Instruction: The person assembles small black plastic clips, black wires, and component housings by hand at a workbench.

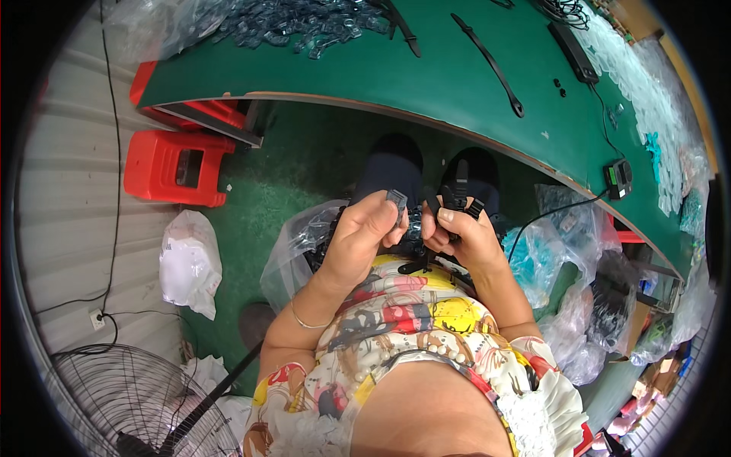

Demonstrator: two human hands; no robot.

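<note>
Over my lap, my left hand [361, 234] pinches a small grey plastic piece [397, 202] between thumb and fingers. My right hand [474, 239] is closed on a black strap [461, 189], which has a ridged end standing up past the fingertips. The two hands are close together but apart. More black strap parts [415, 266] hang below the right hand against my patterned top. A clear plastic bag [283, 247] with dark pieces in it lies on my lap, partly hidden by my left arm.
The green table [327, 80] curves ahead, bearing a pile of dark translucent pieces [293, 27], a loose black strap [491, 65] and a black power adapter [572, 53]. A red stool [141, 167] and a wire fan [129, 396] stand left. Filled plastic bags [579, 305] crowd the right.
</note>
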